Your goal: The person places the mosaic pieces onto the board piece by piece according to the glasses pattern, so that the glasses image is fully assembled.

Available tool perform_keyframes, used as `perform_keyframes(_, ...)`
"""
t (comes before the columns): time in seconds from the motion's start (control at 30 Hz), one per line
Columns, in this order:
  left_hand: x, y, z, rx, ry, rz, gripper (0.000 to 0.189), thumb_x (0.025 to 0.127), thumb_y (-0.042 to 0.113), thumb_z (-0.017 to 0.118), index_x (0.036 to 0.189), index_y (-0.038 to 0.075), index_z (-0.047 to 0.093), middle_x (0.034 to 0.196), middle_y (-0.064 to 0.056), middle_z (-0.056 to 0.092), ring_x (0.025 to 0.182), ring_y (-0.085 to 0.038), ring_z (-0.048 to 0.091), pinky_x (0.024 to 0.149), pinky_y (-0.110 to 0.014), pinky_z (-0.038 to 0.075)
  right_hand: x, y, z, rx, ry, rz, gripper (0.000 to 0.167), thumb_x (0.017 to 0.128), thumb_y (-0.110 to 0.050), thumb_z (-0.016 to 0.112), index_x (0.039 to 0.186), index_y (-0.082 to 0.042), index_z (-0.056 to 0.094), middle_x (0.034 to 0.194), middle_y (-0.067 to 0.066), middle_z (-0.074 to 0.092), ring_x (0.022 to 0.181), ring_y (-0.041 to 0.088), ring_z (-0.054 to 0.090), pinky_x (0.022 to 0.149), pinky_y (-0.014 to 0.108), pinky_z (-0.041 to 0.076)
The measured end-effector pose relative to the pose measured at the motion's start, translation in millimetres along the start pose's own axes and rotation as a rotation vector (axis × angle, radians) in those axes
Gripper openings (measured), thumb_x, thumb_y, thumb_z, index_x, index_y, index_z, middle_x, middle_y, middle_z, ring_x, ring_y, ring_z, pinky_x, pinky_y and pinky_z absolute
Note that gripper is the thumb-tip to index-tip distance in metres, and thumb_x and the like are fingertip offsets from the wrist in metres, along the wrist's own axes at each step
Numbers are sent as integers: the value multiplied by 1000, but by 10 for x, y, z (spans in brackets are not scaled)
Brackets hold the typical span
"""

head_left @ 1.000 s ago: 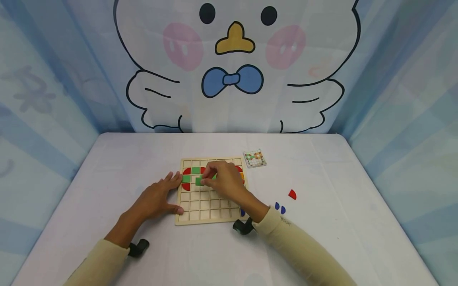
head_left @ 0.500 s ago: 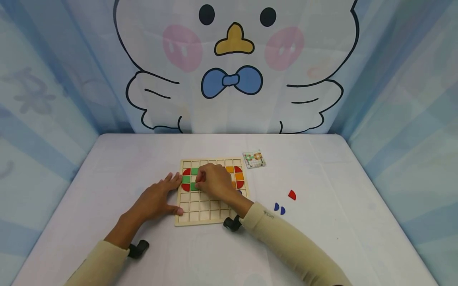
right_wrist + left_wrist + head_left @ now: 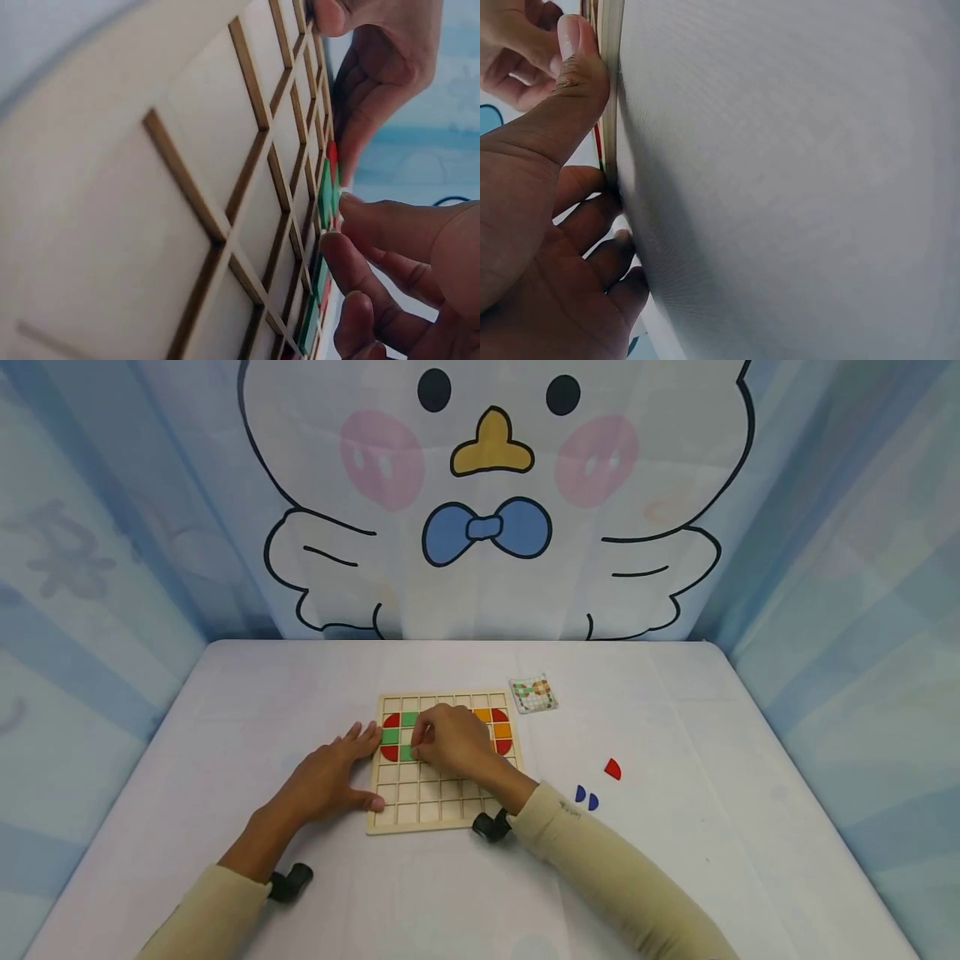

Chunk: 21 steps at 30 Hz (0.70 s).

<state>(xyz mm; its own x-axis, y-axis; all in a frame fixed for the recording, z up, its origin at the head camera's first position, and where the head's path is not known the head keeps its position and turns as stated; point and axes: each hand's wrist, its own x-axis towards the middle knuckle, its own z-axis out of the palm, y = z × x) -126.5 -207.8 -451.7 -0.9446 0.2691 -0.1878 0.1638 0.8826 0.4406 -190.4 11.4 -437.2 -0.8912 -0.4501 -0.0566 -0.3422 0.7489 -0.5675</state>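
A wooden grid board [image 3: 420,814] lies on the table with red, green and orange tiles set in its upper rows. My left hand [image 3: 324,777] steadies its left side: the thumb rests on the rim and the other fingers spread along the edge, as the left wrist view also shows. My right hand [image 3: 453,739] reaches over the board, thumb and index finger pinching at the edge of a green square tile [image 3: 406,752] lying in a cell beside a red quarter-round tile [image 3: 389,752]. In the right wrist view the thumb tip [image 3: 352,204] nearly meets the index fingertip. This hand hides the board's middle cells.
A small pattern card [image 3: 533,693] lies by the board's upper right corner. Right of the board are two blue pieces [image 3: 593,802] and one loose red quarter-round piece [image 3: 612,768]. Patterned curtains rise behind the table [image 3: 712,752] and at its sides.
My right hand has moved left and lowered the green square tile from above the board into its cell. Over the last half second it has barely moved. The left hand has stayed put.
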Motion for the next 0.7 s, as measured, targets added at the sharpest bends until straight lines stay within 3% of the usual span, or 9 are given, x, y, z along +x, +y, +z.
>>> perform_keyframes(0.3, 8, 9, 19, 10, -2, -19, 119, 74, 50, 93, 167, 10, 29, 173, -20, 28, 157, -54, 28, 125, -71, 30, -174, 162, -218, 47, 83, 6, 11, 88, -22, 88, 92, -20, 78, 86, -7, 73, 79, 9, 63, 63, 27, 49)
perform_keyframes(0.5, 8, 13, 20, 12, 8, -22, 120, 73, 47, 94, 167, 9, 30, 173, -19, 28, 159, -52, 27, 125, -71, 29, -313, 258, -390, 86, 133, 33, 11, 89, -22, 88, 96, -19, 80, 87, -8, 74, 85, 16, 67, 61, 31, 49)
perform_keyframes(0.63, 10, 14, 23, 13, 7, -24, 120, 73, 47, 95, 166, 9, 30, 173, -19, 28, 159, -51, 27, 125, -70, 29, -428, 316, -497, 88, 169, 78, 10, 90, -23, 86, 98, -20, 80, 95, -7, 77, 97, 21, 70, 67, 33, 51)
perform_keyframes(0.7, 12, 13, 25, 15, 6, -25, 120, 73, 47, 95, 167, 9, 30, 173, -19, 28, 159, -51, 27, 125, -70, 29, -483, 355, -545, 78, 180, 117, 11, 91, -25, 86, 100, -21, 79, 99, -6, 77, 96, 22, 69, 69, 33, 51)
